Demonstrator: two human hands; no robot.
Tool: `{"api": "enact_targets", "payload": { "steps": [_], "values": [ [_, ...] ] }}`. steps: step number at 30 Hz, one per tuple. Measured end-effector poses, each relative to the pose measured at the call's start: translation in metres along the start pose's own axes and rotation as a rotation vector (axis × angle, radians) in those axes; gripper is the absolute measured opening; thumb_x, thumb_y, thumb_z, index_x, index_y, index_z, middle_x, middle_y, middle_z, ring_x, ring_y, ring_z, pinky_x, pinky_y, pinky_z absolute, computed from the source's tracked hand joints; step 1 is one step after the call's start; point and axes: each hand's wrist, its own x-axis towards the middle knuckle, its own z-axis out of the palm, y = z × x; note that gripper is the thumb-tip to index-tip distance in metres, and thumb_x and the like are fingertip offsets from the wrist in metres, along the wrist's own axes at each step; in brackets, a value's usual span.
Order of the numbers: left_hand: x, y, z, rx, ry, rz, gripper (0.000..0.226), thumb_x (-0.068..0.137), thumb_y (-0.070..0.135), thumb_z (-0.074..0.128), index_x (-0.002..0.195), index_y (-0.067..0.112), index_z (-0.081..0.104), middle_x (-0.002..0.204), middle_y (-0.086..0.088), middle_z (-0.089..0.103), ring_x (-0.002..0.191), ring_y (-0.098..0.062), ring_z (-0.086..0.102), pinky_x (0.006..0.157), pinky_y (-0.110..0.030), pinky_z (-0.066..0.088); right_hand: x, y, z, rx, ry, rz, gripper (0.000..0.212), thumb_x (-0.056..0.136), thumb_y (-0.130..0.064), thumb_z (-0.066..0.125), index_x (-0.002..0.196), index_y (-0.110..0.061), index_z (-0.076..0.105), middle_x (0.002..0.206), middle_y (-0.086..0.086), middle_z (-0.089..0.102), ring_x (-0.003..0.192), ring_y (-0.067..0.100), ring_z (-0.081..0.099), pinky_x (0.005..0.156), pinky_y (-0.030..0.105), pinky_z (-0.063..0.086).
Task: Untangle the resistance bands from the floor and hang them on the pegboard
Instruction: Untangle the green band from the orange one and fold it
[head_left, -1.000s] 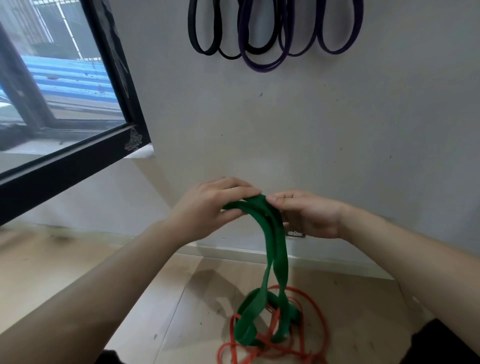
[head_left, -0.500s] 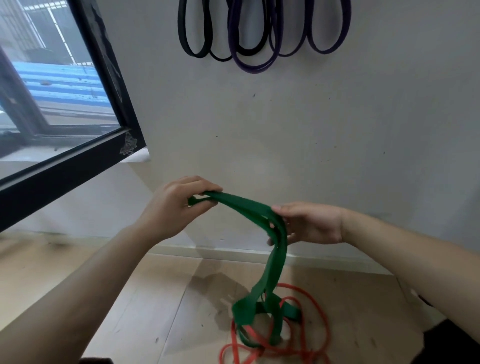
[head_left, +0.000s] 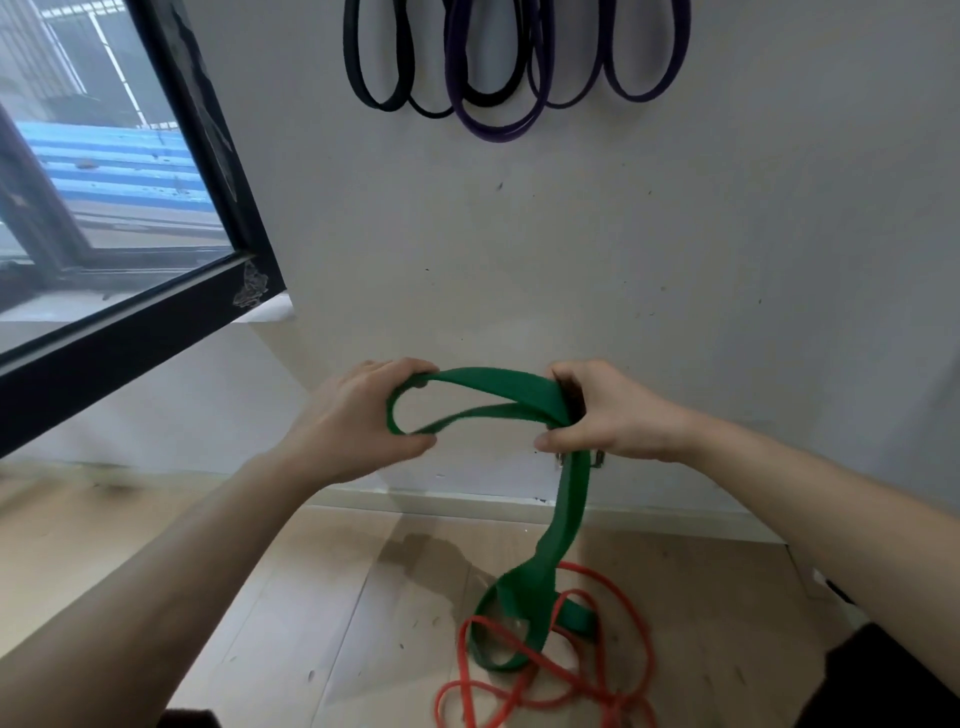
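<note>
Partly hidden: green band (head_left: 493, 381) inside right hand (head_left: 621, 415).

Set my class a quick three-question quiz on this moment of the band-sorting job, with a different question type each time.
1. True or false: the left hand and the right hand both grip the green band.
2. Where is the orange band? A) hung on a hook B) on the floor, crossing the green band's lower loop C) in the left hand
3. Fill in: beside the black bands on the wall hang ____ bands.

Key: 1 true; 2 B; 3 purple bands.
</note>
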Motion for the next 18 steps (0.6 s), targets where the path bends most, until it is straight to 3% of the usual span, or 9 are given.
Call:
{"api": "enact_targets", "payload": {
  "steps": [4, 7, 9, 11, 14, 18],
  "values": [
    [0.003, 0.031, 0.013, -0.016, -0.070, 0.096, 0.099, 0.065, 0.054, 0.076, 0.151, 0.036, 0.031, 0.131, 0.012, 0.059, 0.116, -0.012, 0.055, 0.096, -0.032, 0.045, -0.002, -0.007, 0.005, 0.050, -0.015, -0.007, 0.028, 0.078, -0.009, 0.084, 0.090, -0.006, 0.059, 0.075, 0.002, 0.056, 0.066, 0.012, 0.058, 0.065, 0.035, 0.052],
    [0.007, 0.050, 0.017, -0.097, -0.073, 0.131, 0.106, 0.063, 0.062, 0.078, 0.153, 0.036, 0.029, 0.137, 0.012, 0.056, 0.121, -0.008, 0.053, 0.101, -0.030, 0.045, -0.002, -0.012, 0.009, 0.006, -0.056, -0.023, 0.027, 0.079, -0.009, 0.083, 0.085, -0.009, 0.057, 0.071, 0.000, 0.055, 0.061, 0.008, 0.055, 0.057, 0.025, 0.047],
    [0.009, 0.058, 0.023, -0.124, -0.126, 0.121, 0.095, 0.063, 0.064, 0.079, 0.145, 0.037, 0.040, 0.129, 0.016, 0.061, 0.115, -0.006, 0.058, 0.096, -0.029, 0.049, -0.002, -0.013, 0.011, -0.008, -0.061, -0.036, 0.027, 0.078, -0.007, 0.083, 0.083, -0.010, 0.057, 0.071, 0.000, 0.056, 0.061, 0.008, 0.056, 0.057, 0.027, 0.048],
    [0.010, 0.062, 0.030, -0.160, -0.188, 0.095, 0.068, 0.066, 0.061, 0.079, 0.125, 0.036, 0.055, 0.106, 0.018, 0.067, 0.094, -0.005, 0.063, 0.082, -0.031, 0.054, -0.002, -0.012, 0.012, -0.017, -0.071, -0.051, 0.024, 0.076, -0.005, 0.083, 0.086, -0.009, 0.061, 0.073, 0.002, 0.060, 0.065, 0.013, 0.059, 0.062, 0.036, 0.052],
    [0.014, 0.061, 0.034, -0.340, -0.231, 0.047, 0.029, 0.074, 0.037, 0.083, 0.090, 0.024, 0.063, 0.074, 0.012, 0.060, 0.066, -0.005, 0.055, 0.063, -0.030, 0.045, -0.003, -0.012, 0.012, -0.042, -0.087, -0.051, 0.023, 0.075, -0.006, 0.082, 0.086, -0.010, 0.063, 0.073, 0.002, 0.061, 0.066, 0.016, 0.060, 0.064, 0.041, 0.052],
    [0.015, 0.062, 0.026, -0.497, -0.296, 0.032, 0.024, 0.079, 0.033, 0.084, 0.086, 0.018, 0.067, 0.067, 0.000, 0.057, 0.058, -0.010, 0.051, 0.056, -0.024, 0.039, -0.004, -0.006, 0.007, -0.011, -0.080, 0.005, 0.025, 0.076, -0.008, 0.081, 0.087, 0.000, 0.059, 0.070, 0.006, 0.055, 0.061, 0.014, 0.055, 0.056, 0.033, 0.046]
  ]
}}
